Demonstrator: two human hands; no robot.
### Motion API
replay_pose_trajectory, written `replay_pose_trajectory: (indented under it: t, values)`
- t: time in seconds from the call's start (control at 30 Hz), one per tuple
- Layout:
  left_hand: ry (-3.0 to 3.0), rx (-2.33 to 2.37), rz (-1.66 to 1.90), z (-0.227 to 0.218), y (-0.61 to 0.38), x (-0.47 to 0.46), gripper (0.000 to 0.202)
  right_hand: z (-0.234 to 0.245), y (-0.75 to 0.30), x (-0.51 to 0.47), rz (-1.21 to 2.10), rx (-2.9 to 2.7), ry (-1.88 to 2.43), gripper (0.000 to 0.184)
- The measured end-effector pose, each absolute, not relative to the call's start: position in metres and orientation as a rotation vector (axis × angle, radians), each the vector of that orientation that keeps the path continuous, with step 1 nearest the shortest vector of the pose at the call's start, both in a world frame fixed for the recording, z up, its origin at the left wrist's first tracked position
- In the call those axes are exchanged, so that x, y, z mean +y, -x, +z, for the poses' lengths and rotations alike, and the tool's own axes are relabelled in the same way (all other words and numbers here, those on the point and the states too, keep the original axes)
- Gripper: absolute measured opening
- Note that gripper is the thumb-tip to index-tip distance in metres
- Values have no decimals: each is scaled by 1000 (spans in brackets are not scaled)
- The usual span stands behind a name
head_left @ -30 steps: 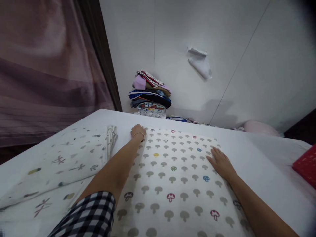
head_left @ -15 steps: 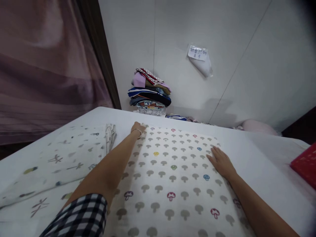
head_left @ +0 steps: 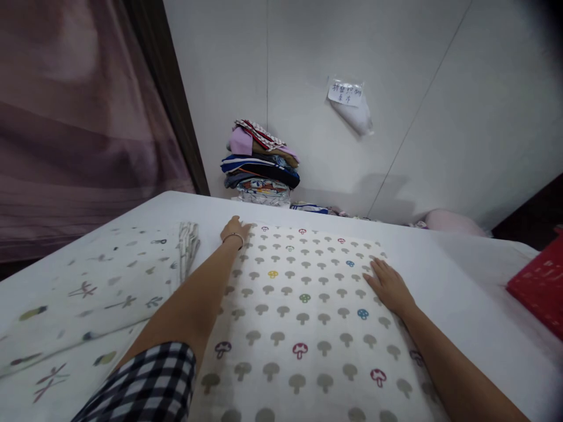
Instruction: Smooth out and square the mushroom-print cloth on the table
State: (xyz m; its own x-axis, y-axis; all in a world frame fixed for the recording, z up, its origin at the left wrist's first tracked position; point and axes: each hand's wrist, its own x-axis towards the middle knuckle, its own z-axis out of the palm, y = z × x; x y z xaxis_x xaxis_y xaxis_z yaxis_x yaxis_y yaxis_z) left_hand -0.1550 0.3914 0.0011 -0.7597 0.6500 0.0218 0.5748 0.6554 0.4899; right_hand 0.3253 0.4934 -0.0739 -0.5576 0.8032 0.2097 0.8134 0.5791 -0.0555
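Note:
A white cloth printed with small mushrooms [head_left: 303,328] lies flat on a white table [head_left: 457,305] in front of me. My left hand [head_left: 234,230], with a thin bracelet at the wrist, reaches to the cloth's far left corner and rests on its edge. Flat on the cloth near its right edge lies my right hand [head_left: 387,286], fingers spread. Neither hand holds anything up. My left arm crosses the cloth and wears a black-and-white checked sleeve.
A second white cloth with coloured prints [head_left: 88,293] lies folded at the left. A stack of folded clothes [head_left: 260,167] stands against the wall beyond the table. A red box [head_left: 539,287] sits at the right edge. A paper note [head_left: 346,94] hangs on the wall.
Both hands stay on the mushroom cloth; the left hand's fingers have flattened at the far corner. The view has drifted slightly, shifting everything a little left.

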Motion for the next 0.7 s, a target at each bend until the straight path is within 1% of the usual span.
replay_pose_trajectory:
  t: [0.1, 0.17, 0.23, 0.3, 0.37, 0.57, 0.7]
  values:
    - [-1211, 2880, 621, 3, 139, 386, 51, -71, -323, 492, -64, -2605, 1365, 63]
    - [-1546, 2819, 446, -1, 127, 381, 49, -69, -321, 490, -66, -2609, 1382, 64]
    - [-1698, 2694, 256, -8, 121, 378, 56, -65, -319, 488, -65, -2622, 1402, 65]
    - [-1625, 2654, 135, -16, 120, 377, 70, -61, -316, 485, -55, -2641, 1425, 66]
    - [-1520, 2667, 79, -21, 123, 378, 79, -57, -315, 482, -34, -2661, 1451, 66]
    - [-1525, 2669, 24, -23, 128, 382, 82, -29, -299, 486, 83, -2732, 1626, 66]
    - [-1532, 2689, 29, -24, 129, 382, 82, -9, -262, 505, 129, -2716, 1571, 72]
